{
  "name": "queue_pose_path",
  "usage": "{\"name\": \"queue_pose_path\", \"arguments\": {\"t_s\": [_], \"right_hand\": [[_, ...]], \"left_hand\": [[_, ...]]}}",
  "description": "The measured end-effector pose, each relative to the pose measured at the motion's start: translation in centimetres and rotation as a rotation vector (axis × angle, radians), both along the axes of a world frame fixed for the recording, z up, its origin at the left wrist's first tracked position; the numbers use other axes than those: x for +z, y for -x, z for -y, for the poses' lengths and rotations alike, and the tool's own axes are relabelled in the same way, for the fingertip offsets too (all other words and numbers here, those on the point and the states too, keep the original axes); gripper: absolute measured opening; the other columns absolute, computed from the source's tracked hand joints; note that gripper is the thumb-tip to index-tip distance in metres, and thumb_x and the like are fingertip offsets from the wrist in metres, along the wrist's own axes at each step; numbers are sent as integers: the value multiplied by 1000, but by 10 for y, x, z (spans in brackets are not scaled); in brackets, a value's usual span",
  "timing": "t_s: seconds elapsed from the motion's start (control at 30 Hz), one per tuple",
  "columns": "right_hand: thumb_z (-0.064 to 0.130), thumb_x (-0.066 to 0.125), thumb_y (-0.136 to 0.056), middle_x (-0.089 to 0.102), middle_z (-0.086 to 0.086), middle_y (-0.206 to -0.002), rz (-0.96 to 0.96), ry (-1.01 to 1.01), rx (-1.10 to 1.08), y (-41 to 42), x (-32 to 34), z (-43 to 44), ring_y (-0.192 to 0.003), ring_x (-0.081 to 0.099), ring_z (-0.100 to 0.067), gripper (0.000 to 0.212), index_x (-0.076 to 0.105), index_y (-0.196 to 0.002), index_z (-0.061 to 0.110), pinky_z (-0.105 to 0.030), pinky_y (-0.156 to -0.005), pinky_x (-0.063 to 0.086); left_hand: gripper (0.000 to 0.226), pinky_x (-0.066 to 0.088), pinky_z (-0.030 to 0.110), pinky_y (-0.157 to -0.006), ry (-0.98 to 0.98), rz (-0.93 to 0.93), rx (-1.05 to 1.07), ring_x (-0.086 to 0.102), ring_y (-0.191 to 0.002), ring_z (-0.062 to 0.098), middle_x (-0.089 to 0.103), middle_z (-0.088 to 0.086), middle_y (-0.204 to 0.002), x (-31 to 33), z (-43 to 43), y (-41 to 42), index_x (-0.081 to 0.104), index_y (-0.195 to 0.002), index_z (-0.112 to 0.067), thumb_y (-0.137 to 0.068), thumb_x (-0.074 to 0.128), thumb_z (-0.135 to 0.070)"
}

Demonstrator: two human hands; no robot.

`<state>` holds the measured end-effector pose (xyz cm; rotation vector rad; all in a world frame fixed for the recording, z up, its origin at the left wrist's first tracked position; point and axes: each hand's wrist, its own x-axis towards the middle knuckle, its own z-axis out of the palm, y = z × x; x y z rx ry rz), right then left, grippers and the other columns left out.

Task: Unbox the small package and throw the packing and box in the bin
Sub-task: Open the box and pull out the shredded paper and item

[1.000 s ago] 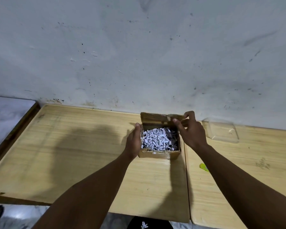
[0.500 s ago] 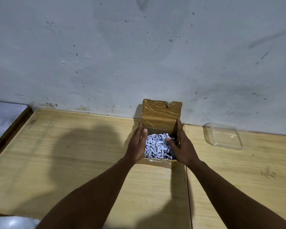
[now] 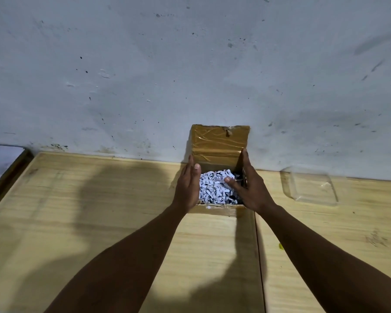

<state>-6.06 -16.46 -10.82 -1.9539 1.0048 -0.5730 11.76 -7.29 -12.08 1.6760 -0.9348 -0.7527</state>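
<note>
A small brown box (image 3: 215,210) sits on the bench by the wall. Its lid (image 3: 219,143) stands straight up, shiny with tape. The box is open and full of little white paper bits (image 3: 215,188).

Clear container sitting on a wooden tabletop by a scuffed wall

A clear plastic container (image 3: 310,188) is resting on the pale wooden tabletop (image 3: 99,211), just before the speckled white wall (image 3: 190,75); a small yellow scrap (image 3: 280,246) is lying nearer the front.

One box (image 3: 219,143) (lid up), two hands, one clear tray (image 3: 312,188).
</note>
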Motion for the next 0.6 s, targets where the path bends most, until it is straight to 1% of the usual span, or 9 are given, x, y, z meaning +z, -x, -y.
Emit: {"name": "queue_pose_path", "arguments": {"t_s": [0.07,0.13,0.2,0.23,0.27,0.3,0.37,0.43,0.6], "right_hand": [[57,63,-87,39,2,-153,-79,54,-47,2,0,-1,-127,47,-11,91,3,-155,42,-31,-96,46],[56,61,-89,45,-1,-143,-238,292,-206,4,6,-2,-121,46,-14,72,30,-150,36,-38,-88,51],[45,62,-87,55,-4,-116,-238,569,-321,2,13,-2,-106,51,-23,40,63,-121,26,-43,-79,51],[40,63,-84,57,-4,-106,-201,642,-283,-1,18,-2,-99,53,-24,29,69,-106,21,-43,-76,50],[35,64,-81,58,-3,-101,-178,642,-172,-5,22,-3,-95,54,-24,24,71,-98,19,-42,-75,50],[33,66,-78,60,-2,-104,-206,571,-22,-12,27,-5,-98,56,-23,26,70,-100,20,-41,-77,51],[39,72,-73,59,0,-123,-436,369,263,-31,34,-10,-111,57,-24,54,61,-123,24,-39,-88,52],[48,75,-69,56,-1,-135,-693,252,389,-50,37,-10,-117,58,-27,79,46,-140,27,-40,-94,51],[37,75,-75,64,-5,-121,-995,285,491,-78,35,-2,-105,64,-26,63,53,-133,22,-35,-86,55]], "left_hand": [[68,25,23,-112,-2,-4,-4,28,-143,9,31,-1,-158,1,0,0,22,-154,-24,-95,23,-58],[71,27,27,-114,-3,-18,-5,29,-143,8,33,-2,-157,1,0,0,22,-154,-27,-94,23,-64],[77,29,34,-117,-9,-28,-3,32,-142,10,35,-3,-156,0,0,-2,22,-154,-30,-89,22,-72],[79,30,37,-117,-15,-30,-4,33,-142,12,35,-3,-156,0,-1,-2,22,-154,-32,-88,22,-75],[80,30,38,-117,-23,-29,-6,33,-142,12,35,-4,-156,-1,-1,-2,22,-154,-32,-86,21,-76],[81,30,39,-117,-28,-28,-9,33,-142,13,35,-4,-156,-1,-1,-2,22,-153,-33,-86,21,-77],[80,32,41,-116,-29,-39,-7,36,-141,13,38,-4,-155,-2,-1,-2,22,-153,-36,-86,20,-79],[73,33,39,-115,-23,-43,3,38,-139,14,40,-4,-153,-1,-1,-1,23,-152,-36,-90,22,-73],[60,30,31,-113,-36,-49,18,35,-141,14,35,-3,-156,2,-4,1,22,-153,-34,-99,25,-57]]}}
